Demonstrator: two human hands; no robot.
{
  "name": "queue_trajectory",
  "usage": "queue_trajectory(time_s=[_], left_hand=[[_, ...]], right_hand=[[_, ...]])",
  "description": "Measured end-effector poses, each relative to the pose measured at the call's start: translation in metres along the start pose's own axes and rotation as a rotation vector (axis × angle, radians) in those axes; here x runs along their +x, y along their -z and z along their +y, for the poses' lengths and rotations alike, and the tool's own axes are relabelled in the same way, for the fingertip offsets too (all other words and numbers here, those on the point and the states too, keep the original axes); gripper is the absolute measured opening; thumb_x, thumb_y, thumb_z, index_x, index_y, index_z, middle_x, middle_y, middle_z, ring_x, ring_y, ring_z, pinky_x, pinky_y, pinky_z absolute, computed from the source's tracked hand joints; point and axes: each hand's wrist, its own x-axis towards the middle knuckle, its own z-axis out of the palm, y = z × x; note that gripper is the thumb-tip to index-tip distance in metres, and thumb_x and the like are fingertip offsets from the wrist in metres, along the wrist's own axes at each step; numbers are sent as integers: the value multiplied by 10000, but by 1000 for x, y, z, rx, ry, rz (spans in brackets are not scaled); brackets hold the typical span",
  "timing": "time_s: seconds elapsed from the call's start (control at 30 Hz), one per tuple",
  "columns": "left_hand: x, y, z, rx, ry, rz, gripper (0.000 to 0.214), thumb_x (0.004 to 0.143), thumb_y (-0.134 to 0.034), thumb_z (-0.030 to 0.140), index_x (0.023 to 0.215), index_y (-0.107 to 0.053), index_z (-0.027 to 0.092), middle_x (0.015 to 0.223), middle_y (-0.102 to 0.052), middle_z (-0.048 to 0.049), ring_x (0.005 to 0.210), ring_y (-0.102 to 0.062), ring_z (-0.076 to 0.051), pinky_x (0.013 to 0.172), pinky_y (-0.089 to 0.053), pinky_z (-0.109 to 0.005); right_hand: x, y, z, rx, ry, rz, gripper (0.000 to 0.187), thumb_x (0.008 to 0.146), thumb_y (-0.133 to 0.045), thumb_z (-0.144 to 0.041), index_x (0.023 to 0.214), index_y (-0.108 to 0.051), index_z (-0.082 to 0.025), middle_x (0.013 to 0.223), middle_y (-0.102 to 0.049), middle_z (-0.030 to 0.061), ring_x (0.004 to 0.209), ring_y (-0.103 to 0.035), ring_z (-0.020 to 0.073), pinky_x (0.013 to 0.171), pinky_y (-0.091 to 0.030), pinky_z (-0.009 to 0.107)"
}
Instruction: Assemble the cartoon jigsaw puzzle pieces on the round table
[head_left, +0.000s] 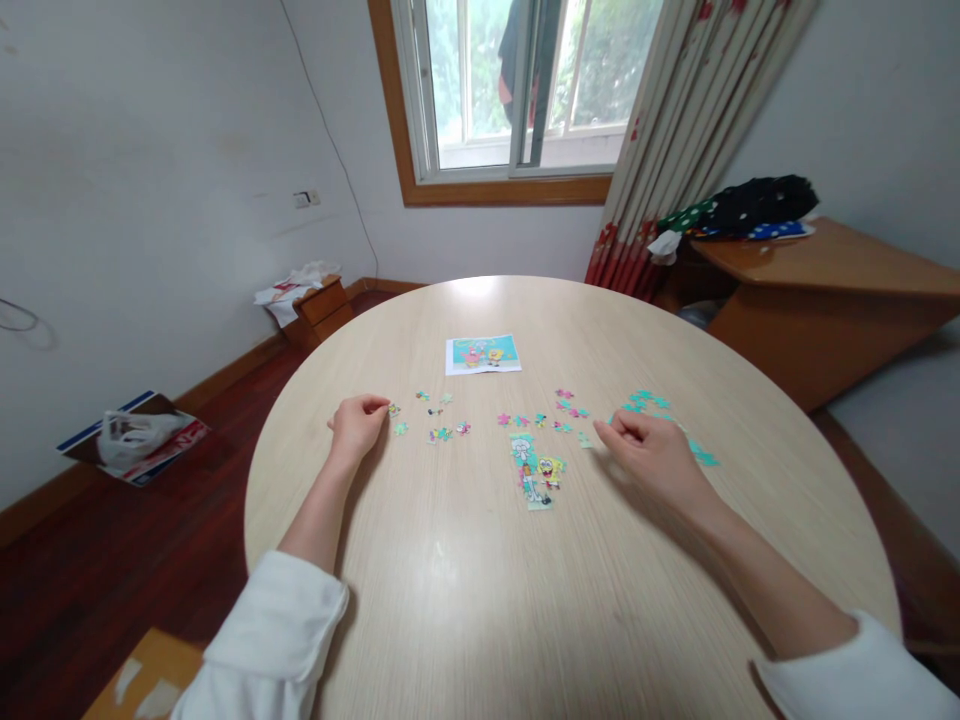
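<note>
My left hand (pixel 360 424) is at the left of the loose pieces, thumb and forefinger pinched at a small puzzle piece (pixel 394 409). My right hand (pixel 651 448) hovers over the right side with curled fingers; whatever may be in them is hidden. Between the hands lies a partly joined puzzle (pixel 530 472) showing a pale teal cartoon figure, with a yellow square character (pixel 550 470) at its right side. Loose pink and teal pieces (pixel 564 405) lie above it. A pale green piece (pixel 585 440) is just left of my right fingertips. Several mixed pieces (pixel 442 434) are right of my left hand.
A printed reference picture (pixel 485 355) lies farther back on the round wooden table (pixel 450 600). Teal pieces (pixel 646 401) are spread behind and beyond my right hand. A brown desk (pixel 847 270) with cloths on it stands at the right, near a curtain (pixel 675 130).
</note>
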Motion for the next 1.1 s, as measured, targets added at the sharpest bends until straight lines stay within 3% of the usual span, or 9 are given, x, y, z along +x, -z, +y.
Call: queue_trajectory(time_s=[0.3,1.1], left_hand=[[-3,3,6,34,16,3,187,745,-589,301,843,-709,196,900,-751,-77,909,-664,-267,932,-352,-471],[-2,1,3,0,6,27,173,713,-578,282,827,-679,201,855,-748,-73,905,-661,-279,925,-330,-483]], right_hand=[[1,-1,0,9,-7,10,388,762,-435,-449,495,-270,-222,479,-261,-44,465,-273,92,476,-215,251],[-1,0,-4,17,-19,0,378,757,-439,-437,500,-270,-218,487,-268,-42,479,-287,93,494,-228,252]])
